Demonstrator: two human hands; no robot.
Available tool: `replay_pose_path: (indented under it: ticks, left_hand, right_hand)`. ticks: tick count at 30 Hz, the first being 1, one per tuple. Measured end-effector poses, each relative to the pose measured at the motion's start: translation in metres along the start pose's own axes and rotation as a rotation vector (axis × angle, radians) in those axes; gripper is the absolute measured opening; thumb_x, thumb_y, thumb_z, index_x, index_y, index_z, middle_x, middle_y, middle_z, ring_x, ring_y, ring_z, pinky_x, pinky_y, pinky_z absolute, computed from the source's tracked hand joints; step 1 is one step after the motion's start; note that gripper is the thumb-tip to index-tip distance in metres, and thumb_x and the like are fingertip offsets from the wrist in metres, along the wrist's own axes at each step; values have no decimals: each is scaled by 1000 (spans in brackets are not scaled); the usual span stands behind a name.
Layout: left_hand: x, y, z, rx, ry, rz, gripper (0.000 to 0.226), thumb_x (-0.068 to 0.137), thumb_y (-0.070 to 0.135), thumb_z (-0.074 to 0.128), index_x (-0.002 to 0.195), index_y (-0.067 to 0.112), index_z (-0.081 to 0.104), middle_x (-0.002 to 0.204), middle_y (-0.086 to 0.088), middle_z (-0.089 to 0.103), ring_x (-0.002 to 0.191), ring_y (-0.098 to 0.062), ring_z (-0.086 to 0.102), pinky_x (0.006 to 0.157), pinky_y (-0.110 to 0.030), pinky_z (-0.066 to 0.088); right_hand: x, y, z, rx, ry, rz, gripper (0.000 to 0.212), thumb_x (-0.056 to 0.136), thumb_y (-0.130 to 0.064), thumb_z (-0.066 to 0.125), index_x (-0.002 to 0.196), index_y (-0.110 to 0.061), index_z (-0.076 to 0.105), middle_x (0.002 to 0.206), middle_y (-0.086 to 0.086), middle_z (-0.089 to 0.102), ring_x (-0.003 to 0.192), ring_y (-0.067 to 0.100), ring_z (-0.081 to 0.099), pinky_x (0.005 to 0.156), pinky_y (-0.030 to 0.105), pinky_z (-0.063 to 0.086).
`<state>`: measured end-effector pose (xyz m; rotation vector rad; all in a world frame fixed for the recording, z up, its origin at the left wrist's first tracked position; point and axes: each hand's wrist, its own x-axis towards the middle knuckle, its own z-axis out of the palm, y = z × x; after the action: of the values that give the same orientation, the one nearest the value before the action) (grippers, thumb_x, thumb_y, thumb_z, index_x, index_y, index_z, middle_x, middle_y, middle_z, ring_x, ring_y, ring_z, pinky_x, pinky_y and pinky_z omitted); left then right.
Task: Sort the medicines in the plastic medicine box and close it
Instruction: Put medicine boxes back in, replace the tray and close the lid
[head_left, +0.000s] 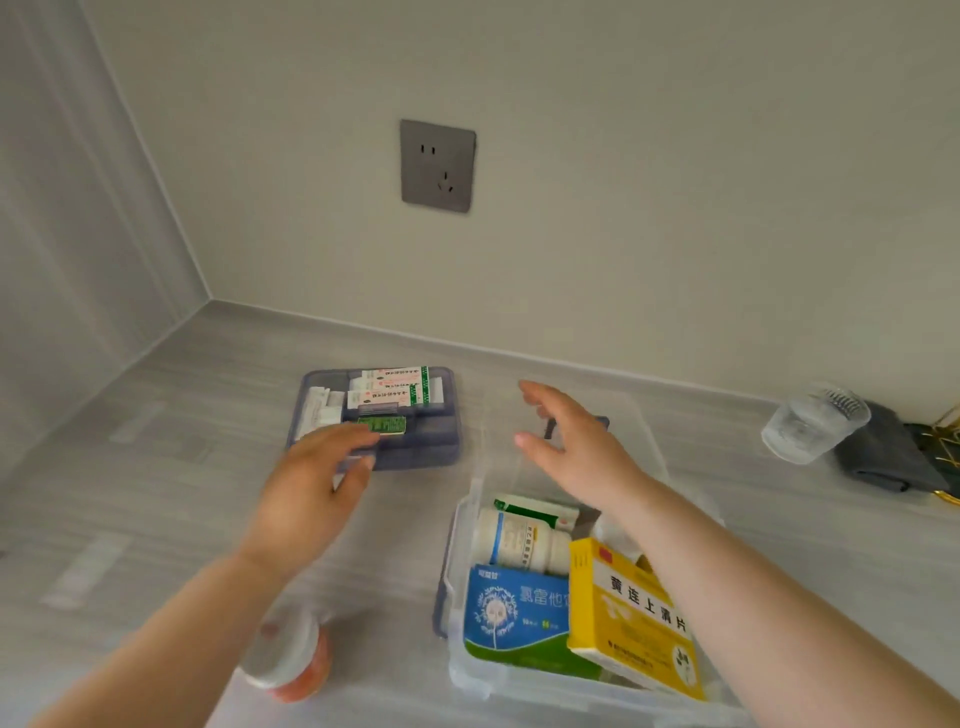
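Observation:
The clear plastic medicine box (470, 670) stands at the lower right, holding a white bottle (519, 540), a blue and green carton (511, 618) and a yellow carton (631, 618). Its blue divided tray (431, 452) lies apart on the counter, further back and to the left, with white and green packets (397, 389) and a small green pack (383, 424) in it. My left hand (311, 483) reaches over the tray's near edge, fingers spread, touching or almost touching it. My right hand (571, 441) hovers open above the box's far end, holding nothing.
A white-capped orange bottle (288, 660) lies on the grey counter under my left forearm. A clear plastic cup (810, 423) and a dark cloth (888, 452) sit at the far right. A wall with a grey socket (437, 165) is close behind.

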<state>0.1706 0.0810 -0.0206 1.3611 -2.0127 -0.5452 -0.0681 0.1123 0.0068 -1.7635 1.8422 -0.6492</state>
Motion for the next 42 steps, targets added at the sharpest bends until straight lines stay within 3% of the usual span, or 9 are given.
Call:
replay_pose_path:
  ticks: [7, 10, 13, 16, 20, 24, 33, 37, 42]
  left_hand:
    - [71, -97, -10, -369, 20, -750, 35, 93, 6, 43, 127, -4, 45, 137, -24, 44, 124, -36, 41, 104, -36, 28]
    - [86, -117, -7, -417, -65, -828, 28, 92, 3, 44, 117, -5, 54, 128, -25, 53, 100, -28, 52, 81, -34, 42]
    - [99, -124, -3, -536, -170, -885, 27, 94, 5, 39, 117, -2, 53, 121, -26, 56, 93, -30, 53, 67, -33, 46]
    - [106, -130, 2, -548, -193, -895, 28, 96, 8, 36, 118, -2, 50, 100, -19, 58, 85, -32, 54, 74, -39, 45]
    - [112, -127, -6, -580, -183, -881, 23, 94, 4, 40, 111, -3, 54, 72, -12, 57, 59, -24, 52, 50, -30, 49]
    - [116, -114, -19, -627, -113, -803, 16, 92, 2, 44, 97, 6, 59, 69, -7, 58, 59, -19, 55, 48, -27, 49]
    - [100, -25, -70, -755, -23, -499, 32, 89, 1, 48, 69, 19, 64, 61, -3, 63, 51, -15, 58, 38, -13, 50]
    - [67, 39, -65, -746, -90, -386, 31, 89, 1, 47, 67, 17, 61, 64, -9, 59, 32, -1, 55, 35, -12, 48]
    - [14, 87, -33, -685, -198, -354, 26, 88, 2, 50, 69, 12, 66, 47, -1, 62, 30, -2, 52, 34, -14, 47]
  right_hand:
    - [104, -27, 32, 342, -265, 532, 41, 93, -14, 39, 133, -6, 33, 137, 12, 42, 121, 27, 47, 93, 37, 44]
    - [131, -27, 49, 319, -270, 635, 32, 92, -11, 36, 123, -2, 41, 118, 14, 49, 108, 30, 52, 83, 40, 46]
    - [148, -25, 62, 293, -314, 721, 21, 88, -2, 33, 81, -3, 53, 80, 12, 53, 77, 28, 56, 70, 42, 48]
    - [158, -20, 71, 329, -337, 758, 25, 88, 1, 29, 77, -3, 51, 74, 12, 52, 64, 26, 53, 67, 46, 48]
    - [160, -15, 70, 379, -309, 757, 24, 87, 0, 30, 84, -7, 52, 72, 9, 51, 61, 21, 49, 69, 38, 48]
    - [151, -28, 48, 527, -241, 715, 27, 87, -1, 37, 69, -11, 54, 70, 7, 50, 60, 19, 49, 56, 30, 46]
    - [72, -51, -57, 738, -148, 396, 25, 91, -8, 40, 79, -16, 61, 72, 4, 53, 61, 14, 51, 47, 22, 50]
    - [0, -37, -94, 701, -42, 336, 21, 88, 1, 44, 94, -14, 57, 61, 1, 62, 45, 7, 57, 42, 16, 50]
    - [-96, 3, -107, 676, 3, 376, 36, 87, 5, 43, 115, -18, 46, 78, 6, 58, 65, 15, 55, 45, 16, 50]
